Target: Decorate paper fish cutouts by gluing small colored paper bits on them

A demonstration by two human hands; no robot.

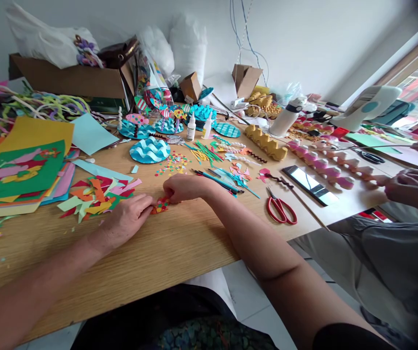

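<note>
A small red-orange paper cutout with coloured dots lies at the table's front, between my two hands. My left hand holds its left end, fingers pressed together. At the other end, my right hand is closed, thumb and fingers pinching the paper's edge. The hands cover part of the cutout's outline. Just beyond them are scattered paper dots. Coloured paper scraps lie left of my left hand. Pencils and thin blue strips lie right of my right hand.
Red-handled scissors, a phone and a thin stick lie to the right. Blue wavy paper plates and glue bottles stand behind. Another person's hands work at painted egg-carton strips. Coloured paper sheets are stacked left.
</note>
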